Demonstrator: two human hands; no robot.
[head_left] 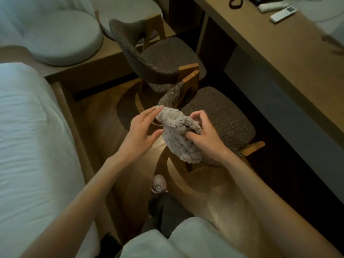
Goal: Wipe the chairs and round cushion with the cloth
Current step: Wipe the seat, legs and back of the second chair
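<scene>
Cloth (181,135): bunched, in the air above the near chair (219,116).
Right hand (202,133): fingers (193,135) clamped into the cloth's folds.
Left hand (139,131): fingers apart, tips touching the cloth's upper end.
Round cushion (61,36): on the ledge corner beyond the far chair (163,54).
Risk: a loose wad probably skims the woven seat, missing patches.

White bed (28,146) left; desk (279,53) right, two remotes (283,13) on top.

Right hand (206,135) clenched, left hand (141,131) apparently open-fingered.
</scene>
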